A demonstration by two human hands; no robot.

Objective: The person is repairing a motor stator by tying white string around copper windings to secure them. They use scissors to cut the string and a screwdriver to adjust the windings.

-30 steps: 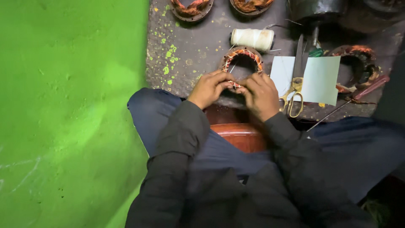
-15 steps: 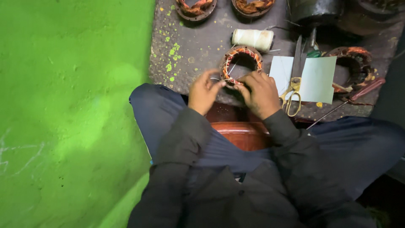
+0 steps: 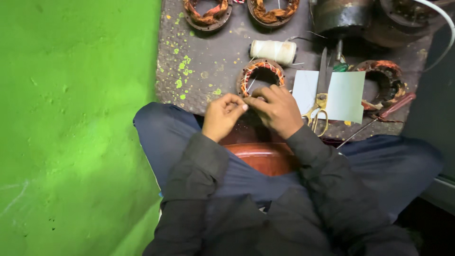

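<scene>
One speckled grey mat [image 3: 208, 61], green wall [image 3: 76, 128]

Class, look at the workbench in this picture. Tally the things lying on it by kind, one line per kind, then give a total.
Wound stators: 4
Thread spool: 1
Scissors: 1
Paper sheet: 1
Screwdriver: 1
Motor housings: 2
Total: 10
</scene>
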